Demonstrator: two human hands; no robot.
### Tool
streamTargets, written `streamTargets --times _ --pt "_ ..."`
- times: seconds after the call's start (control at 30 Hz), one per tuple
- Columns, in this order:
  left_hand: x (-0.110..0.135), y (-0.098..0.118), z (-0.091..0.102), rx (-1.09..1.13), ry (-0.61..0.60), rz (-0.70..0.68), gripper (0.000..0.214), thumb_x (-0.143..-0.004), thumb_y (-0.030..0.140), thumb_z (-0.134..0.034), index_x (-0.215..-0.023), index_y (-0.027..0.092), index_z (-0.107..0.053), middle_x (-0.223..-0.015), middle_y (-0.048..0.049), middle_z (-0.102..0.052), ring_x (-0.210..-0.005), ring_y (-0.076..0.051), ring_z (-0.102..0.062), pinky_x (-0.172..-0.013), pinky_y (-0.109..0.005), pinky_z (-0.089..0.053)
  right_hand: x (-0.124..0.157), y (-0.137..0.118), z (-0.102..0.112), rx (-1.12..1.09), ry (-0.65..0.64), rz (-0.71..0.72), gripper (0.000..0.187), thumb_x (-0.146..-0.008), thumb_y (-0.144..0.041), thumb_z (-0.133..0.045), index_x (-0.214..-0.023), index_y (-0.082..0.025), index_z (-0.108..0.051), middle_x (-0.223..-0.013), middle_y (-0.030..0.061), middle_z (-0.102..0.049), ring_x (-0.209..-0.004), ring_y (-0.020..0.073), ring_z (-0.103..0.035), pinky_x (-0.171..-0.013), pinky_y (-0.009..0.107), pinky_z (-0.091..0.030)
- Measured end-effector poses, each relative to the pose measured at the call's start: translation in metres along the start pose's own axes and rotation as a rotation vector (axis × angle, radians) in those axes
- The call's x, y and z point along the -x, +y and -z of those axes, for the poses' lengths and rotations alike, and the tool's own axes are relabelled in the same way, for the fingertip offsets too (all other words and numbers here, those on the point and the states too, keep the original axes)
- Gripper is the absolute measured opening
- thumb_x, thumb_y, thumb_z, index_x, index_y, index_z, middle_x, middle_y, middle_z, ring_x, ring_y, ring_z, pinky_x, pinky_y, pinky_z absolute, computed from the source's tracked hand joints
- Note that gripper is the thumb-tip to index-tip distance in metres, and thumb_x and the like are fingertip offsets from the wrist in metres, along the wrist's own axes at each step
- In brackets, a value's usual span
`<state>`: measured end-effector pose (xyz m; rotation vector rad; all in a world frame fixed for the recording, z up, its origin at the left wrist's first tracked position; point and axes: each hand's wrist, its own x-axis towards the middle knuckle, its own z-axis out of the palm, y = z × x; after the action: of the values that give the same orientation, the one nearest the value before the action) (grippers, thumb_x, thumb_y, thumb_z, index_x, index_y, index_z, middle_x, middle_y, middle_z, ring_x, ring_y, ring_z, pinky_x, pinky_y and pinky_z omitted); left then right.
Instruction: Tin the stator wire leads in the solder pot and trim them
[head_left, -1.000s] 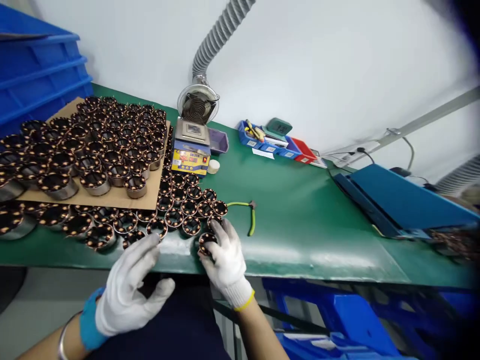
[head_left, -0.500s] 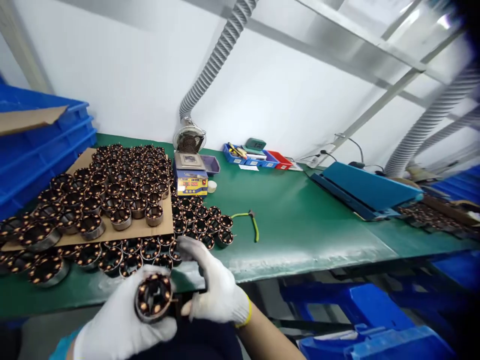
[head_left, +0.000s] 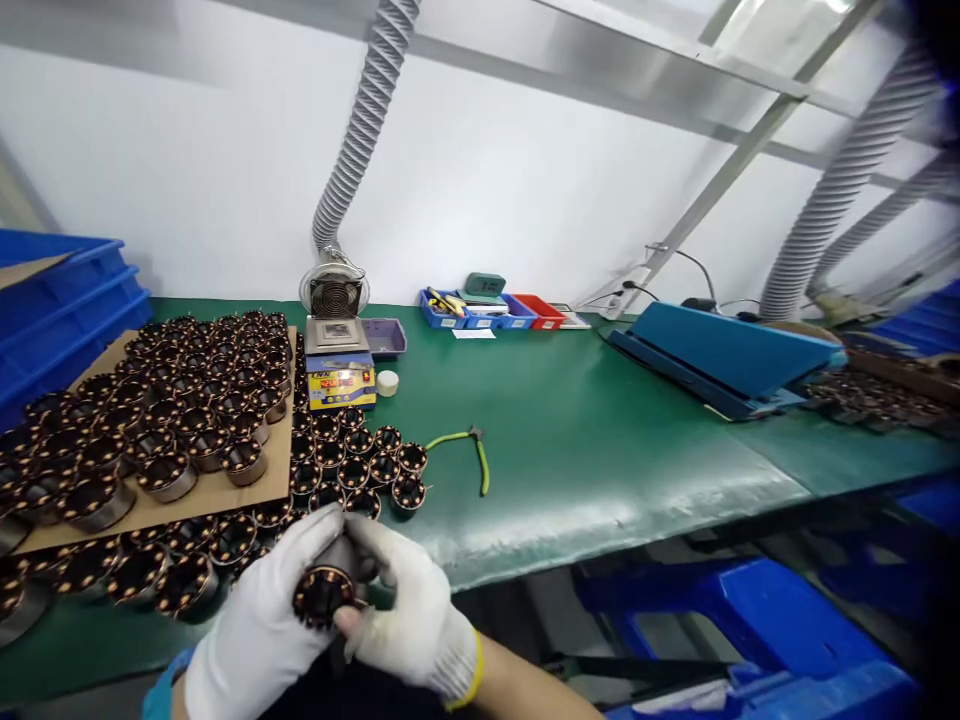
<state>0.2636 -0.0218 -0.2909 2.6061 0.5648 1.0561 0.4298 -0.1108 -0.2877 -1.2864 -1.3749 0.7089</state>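
A white-gloved left hand (head_left: 259, 622) and a white-gloved right hand (head_left: 411, 612) are gripping a single metal ring (head_left: 330, 571) between them, at the near edge of a green workbench (head_left: 570, 430). Copper-coloured spots are circling the ring's rim, and its open end is facing the camera. Taking that ring as the centre of the clock, the left hand is lying at 9 o'clock, closing around the ring's side; the right hand is lying at 3 o'clock, its thumb resting low on the rim and its fingers curling over the outer wall.

At 12 o'clock, beyond a cluster of loose rings (head_left: 409, 490) standing on the bench, a yellow-fronted box (head_left: 341, 384) is showing red digits, and a ribbed grey hose (head_left: 360, 135) is rising behind it. A round white piece (head_left: 388, 383) is sitting just beside the box, toward 1 o'clock. Blue bins (head_left: 442, 318) and a red bin (head_left: 538, 315) are standing in a row farther out at 1 o'clock, while green-handled pliers (head_left: 482, 470) are lying at 2 o'clock, handles spreading apart. At 10 o'clock, many similar rings (head_left: 244, 460) are crowding a cardboard sheet (head_left: 276, 472), and stacked blue crates (head_left: 67, 330) are standing behind.
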Motion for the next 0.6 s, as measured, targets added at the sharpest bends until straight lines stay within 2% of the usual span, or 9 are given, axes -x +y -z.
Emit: streamTargets --times 0.07,0.1,0.17,0.23,0.3,0.37,0.47,0.53,0.6 --pt "-0.014 0.010 -0.019 0.020 -0.034 -0.019 0.062 -0.080 0.015 -0.051 -0.140 0.017 -0.037 -0.132 -0.0132 -0.058 -0.116 -0.020 -0.060 -0.100 -0.027 -0.049 0.009 0.009 0.023 0.252 0.146 0.111 0.073 -0.066 -0.034 -0.071 -0.135 -0.017 -0.052 -0.116 0.0114 -0.066 -0.093 0.0258 -0.068 -0.083 0.033 -0.057" --pt "-0.021 0.015 -0.028 0.046 -0.082 0.037 0.062 -0.079 0.013 -0.049 -0.140 0.015 -0.037 -0.131 -0.0146 -0.059 -0.113 -0.021 -0.062 -0.098 -0.029 -0.050 0.012 0.013 0.034 0.343 0.191 0.157 0.072 -0.068 -0.033 -0.070 -0.135 -0.017 -0.051 -0.116 0.0118 -0.066 -0.091 0.0249 -0.068 -0.082 0.032 -0.057" --pt "-0.036 0.025 -0.041 0.102 -0.216 0.253 0.057 -0.075 0.012 -0.047 -0.132 0.011 -0.047 -0.120 -0.0164 -0.065 -0.102 -0.025 -0.066 -0.090 -0.034 -0.054 0.015 0.020 0.052 0.469 0.246 0.226 0.068 -0.071 -0.032 -0.068 -0.135 -0.015 -0.050 -0.114 0.0118 -0.067 -0.087 0.0230 -0.069 -0.081 0.030 -0.058" --pt "-0.051 0.033 -0.048 0.143 -0.346 0.459 0.035 -0.074 0.017 -0.050 -0.107 0.013 -0.063 -0.096 -0.0120 -0.072 -0.083 -0.025 -0.068 -0.074 -0.034 -0.055 0.014 0.024 0.067 0.528 0.279 0.257 0.064 -0.073 -0.030 -0.065 -0.133 -0.015 -0.051 -0.113 0.0117 -0.067 -0.088 0.0228 -0.069 -0.081 0.030 -0.058" --pt "-0.065 0.039 -0.049 0.266 -0.451 0.570 0.014 -0.076 0.026 -0.056 -0.083 0.017 -0.065 -0.075 -0.0045 -0.069 -0.067 -0.020 -0.065 -0.059 -0.027 -0.050 0.011 0.026 0.079 0.514 0.276 0.239 0.061 -0.073 -0.029 -0.063 -0.131 -0.015 -0.051 -0.111 0.0112 -0.067 -0.087 0.0223 -0.068 -0.079 0.030 -0.058" --pt "-0.073 0.043 -0.046 0.463 -0.535 0.645 0.018 -0.077 0.035 -0.059 -0.073 0.017 -0.062 -0.063 -0.0002 -0.064 -0.055 -0.015 -0.058 -0.049 -0.022 -0.043 0.007 0.028 0.087 0.449 0.247 0.198 0.060 -0.073 -0.030 -0.063 -0.130 -0.014 -0.052 -0.109 0.0110 -0.068 -0.083 0.0214 -0.068 -0.076 0.030 -0.059" --pt "-0.068 0.053 -0.033 0.650 -0.600 0.756 0.028 -0.081 0.040 -0.052 -0.066 0.018 -0.061 -0.051 0.0010 -0.058 -0.047 -0.012 -0.051 -0.047 -0.021 -0.040 0.002 0.030 0.097 0.362 0.238 0.130 0.062 -0.071 -0.032 -0.067 -0.129 -0.014 -0.053 -0.105 0.0109 -0.068 -0.079 0.0213 -0.067 -0.074 0.032 -0.059" --pt "-0.056 0.060 -0.018 0.666 -0.530 0.746 0.030 -0.077 0.043 -0.055 -0.057 0.020 -0.059 -0.044 0.0013 -0.053 -0.041 -0.013 -0.048 -0.044 -0.023 -0.041 -0.001 0.033 0.103 0.312 0.283 0.079 0.062 -0.070 -0.031 -0.069 -0.128 -0.015 -0.054 -0.105 0.0110 -0.068 -0.078 0.0213 -0.067 -0.075 0.033 -0.059" --pt "-0.050 0.062 -0.003 0.629 -0.232 0.709 0.036 -0.068 0.050 -0.065 -0.046 0.022 -0.056 -0.041 -0.0002 -0.051 -0.038 -0.015 -0.047 -0.040 -0.027 -0.041 -0.004 0.035 0.106 0.215 0.322 0.018 0.063 -0.070 -0.031 -0.069 -0.128 -0.015 -0.054 -0.106 0.0112 -0.067 -0.078 0.0208 -0.067 -0.074 0.033 -0.059"
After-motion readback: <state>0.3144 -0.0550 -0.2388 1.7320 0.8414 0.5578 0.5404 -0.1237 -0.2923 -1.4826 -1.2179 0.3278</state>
